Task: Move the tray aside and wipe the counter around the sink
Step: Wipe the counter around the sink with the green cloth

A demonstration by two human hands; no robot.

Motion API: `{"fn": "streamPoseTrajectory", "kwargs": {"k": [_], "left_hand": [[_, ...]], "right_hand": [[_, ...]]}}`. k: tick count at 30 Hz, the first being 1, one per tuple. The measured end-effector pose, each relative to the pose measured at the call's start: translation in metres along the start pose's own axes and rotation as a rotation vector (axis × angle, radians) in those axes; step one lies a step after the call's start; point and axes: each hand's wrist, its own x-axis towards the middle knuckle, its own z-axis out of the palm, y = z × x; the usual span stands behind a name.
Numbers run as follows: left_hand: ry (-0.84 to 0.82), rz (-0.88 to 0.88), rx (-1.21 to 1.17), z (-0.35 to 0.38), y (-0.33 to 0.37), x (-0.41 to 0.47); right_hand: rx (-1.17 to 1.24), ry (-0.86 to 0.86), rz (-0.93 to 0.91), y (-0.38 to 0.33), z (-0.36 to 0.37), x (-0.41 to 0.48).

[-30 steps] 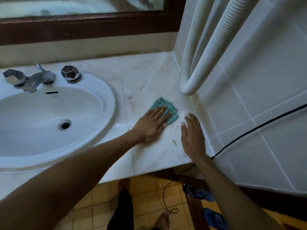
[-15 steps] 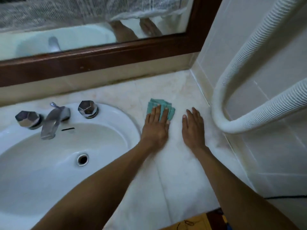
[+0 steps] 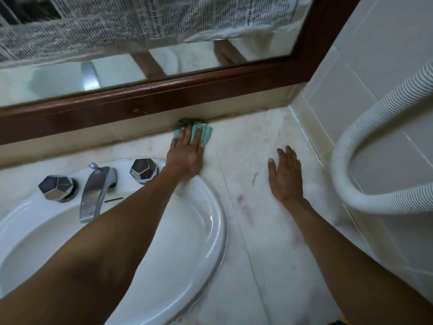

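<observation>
Two bare hands lie on the marble counter (image 3: 276,242). Left hand (image 3: 186,156) is pressed flat on a folded green cloth (image 3: 203,132), fingers (image 3: 187,135) stretched out together on top of it, not curled around it; the cloth shows beyond the fingertips and to their right, its far edge bunched against the low backsplash under the wooden mirror frame (image 3: 164,99). Right hand (image 3: 286,175) rests palm-down on bare marble, fingers spread and holding nothing, well to the right of the cloth. Sink (image 3: 210,219) rim passes just under the left wrist; a faceted chrome tap knob (image 3: 143,170) sits just left of that wrist. Reddish smears (image 3: 246,208) mark the counter between the hands. White corrugated hose (image 3: 351,184) loops to the right of the right hand.
</observation>
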Motion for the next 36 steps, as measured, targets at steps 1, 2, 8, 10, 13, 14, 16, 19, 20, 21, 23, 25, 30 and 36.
{"fn": "streamPoseTrajectory", "kwargs": {"k": [1,2,8,10,13,14,16,19,20,21,23,25,30,36], "left_hand": [[0.000,-0.073,-0.017,0.001,0.009,0.000],[-0.006,-0.164,-0.051,0.003,0.025,0.001],[-0.052,0.114,-0.125,0.034,0.140,-0.025],[-0.102,0.325,-0.053,0.036,0.129,-0.030],[-0.095,0.542,0.021,0.027,0.090,-0.016],[-0.093,0.603,0.049,0.023,0.080,-0.007],[-0.105,0.636,0.076,0.017,0.077,0.021],[-0.101,0.547,0.058,0.012,0.113,0.068],[-0.104,0.525,0.048,0.010,0.129,0.083],[-0.110,0.509,0.045,0.009,0.143,0.096],[-0.118,0.499,0.048,0.009,0.162,0.112],[-0.121,0.527,0.054,0.012,0.164,0.110],[-0.067,0.620,0.082,0.023,0.128,0.064],[-0.104,0.655,0.059,0.016,0.171,0.124]], "right_hand": [[0.003,0.002,0.001,0.000,0.000,-0.001],[0.008,0.004,0.001,-0.001,0.000,-0.001],[0.041,0.061,-0.028,0.008,0.000,0.000],[0.037,0.084,-0.026,0.014,0.000,0.002],[0.013,0.116,-0.034,0.026,-0.002,0.003],[-0.012,0.123,-0.048,0.029,-0.001,0.002],[-0.061,0.140,-0.081,0.032,0.003,-0.001],[-0.108,0.181,-0.073,0.029,0.007,-0.004],[-0.116,0.201,-0.067,0.029,0.008,-0.005],[-0.124,0.220,-0.069,0.028,0.008,-0.006],[-0.140,0.246,-0.081,0.028,0.009,-0.008],[-0.136,0.253,-0.074,0.026,0.008,-0.007],[-0.084,0.252,-0.052,0.026,0.008,-0.005],[-0.017,0.327,-0.060,0.026,0.011,-0.007]]}}
